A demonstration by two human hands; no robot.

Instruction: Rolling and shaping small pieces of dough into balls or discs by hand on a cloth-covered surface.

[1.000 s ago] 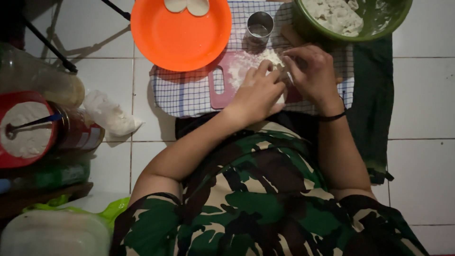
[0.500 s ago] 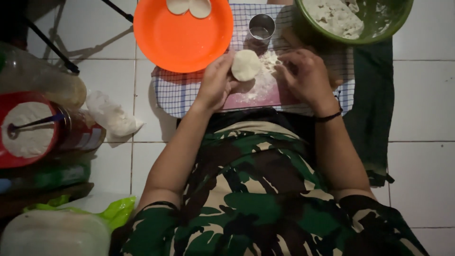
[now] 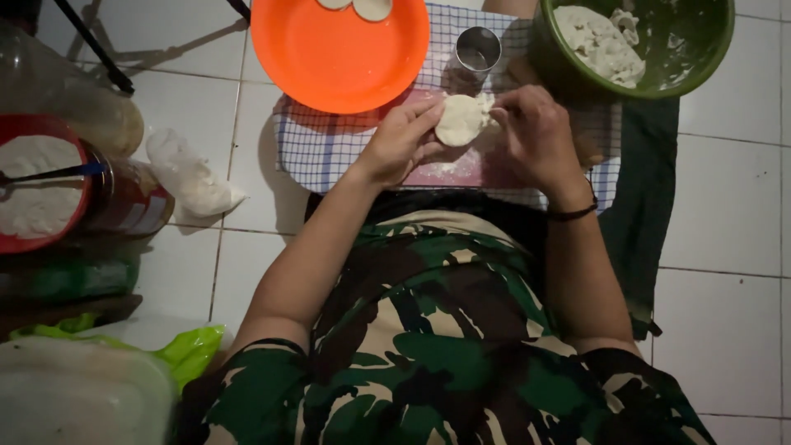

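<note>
Holding a flat round of pale dough (image 3: 461,119) between both hands, a person in a camouflage shirt works seated on a white tiled floor, seen from a head-worn camera looking straight down. The left hand (image 3: 401,142) is partly curled, its fingertips pinching the near-left edge of the disc, while the right hand (image 3: 537,132) is cupped around the far-right edge, fingers bent over the rim; a dark band circles that wrist. The dough sits raised just above a floured pink cutting board (image 3: 461,169), which lies on a blue-and-white checked cloth (image 3: 317,148). An orange plate (image 3: 339,51) above the board carries two pale finished pieces (image 3: 362,7) at its far rim, a small metal cup (image 3: 477,51) stands just beside it, and a green bowl (image 3: 717,49) with a mass of white dough sits to the right. A red container of white flour (image 3: 37,194) with a spoon rests well apart on the left, next to a knotted plastic bag (image 3: 191,177). Shaping such a disc well likely calls for light, even fingertip pressure around the rim, both hands supporting it so the thin centre does not stretch or tear, and enough flour to keep it from sticking.
</note>
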